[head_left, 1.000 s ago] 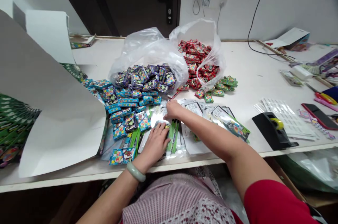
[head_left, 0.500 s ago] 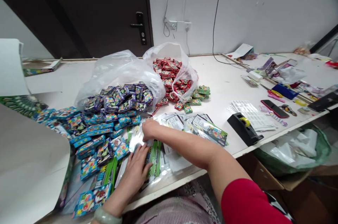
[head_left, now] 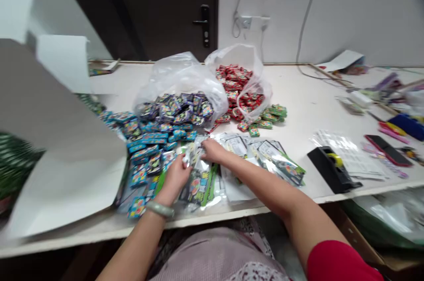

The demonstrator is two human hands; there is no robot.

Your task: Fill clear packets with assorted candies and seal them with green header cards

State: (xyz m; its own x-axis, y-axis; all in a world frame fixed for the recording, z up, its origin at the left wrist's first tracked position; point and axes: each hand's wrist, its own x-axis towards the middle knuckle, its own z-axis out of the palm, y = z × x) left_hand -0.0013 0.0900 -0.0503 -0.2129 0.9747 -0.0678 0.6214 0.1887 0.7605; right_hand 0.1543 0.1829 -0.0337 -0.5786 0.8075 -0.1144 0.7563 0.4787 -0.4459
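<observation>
A clear plastic pouch with a green and black printed card (head_left: 198, 186) lies at the table's front edge, over other such pouches. At its upper left, my left hand (head_left: 176, 176) is closed, thumb and fingers pinching the clear film; a pale bangle (head_left: 160, 209) circles the wrist. My right hand (head_left: 213, 150) is closed on the pouch's top end, its fingertips partly hidden. Small blue boxes (head_left: 147, 139) are heaped beside my left hand. More card pouches (head_left: 281, 164) lie fanned out to the right of my right forearm.
Two clear bags spill purple packets (head_left: 175, 108) and red packets (head_left: 235, 80) behind my hands, with green packets (head_left: 273, 115) alongside. A large curled white card sheet (head_left: 76, 157) stands at left. To the right are a black tape dispenser (head_left: 331, 170), label sheets and a phone (head_left: 387, 150).
The view has swung left, so things sit farther right. My left hand has gone from lying spread on the pouches to pinching the film near the top. My right hand stays at the pouch's top.
</observation>
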